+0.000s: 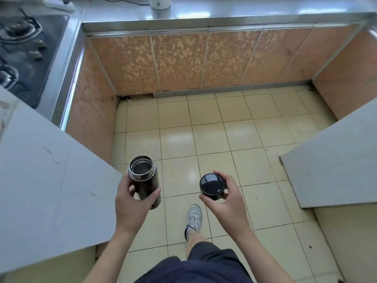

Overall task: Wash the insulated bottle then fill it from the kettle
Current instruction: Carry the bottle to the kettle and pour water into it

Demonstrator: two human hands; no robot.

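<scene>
You held the insulated bottle (144, 180) upright in your left hand (132, 203), fingers and thumb curled around its dark body — the mouth was open, and the steel inside looked empty. Your right hand (223, 199) gripped the black lid (212, 185) by its edge, glossy top facing up, well apart from the bottle. Both forearms reached forward over the tiled floor (214, 129). Far ahead, a white kettle (159, 3) stood on the grey counter (244, 11); a gas stove (22, 50) was at the left.
</scene>
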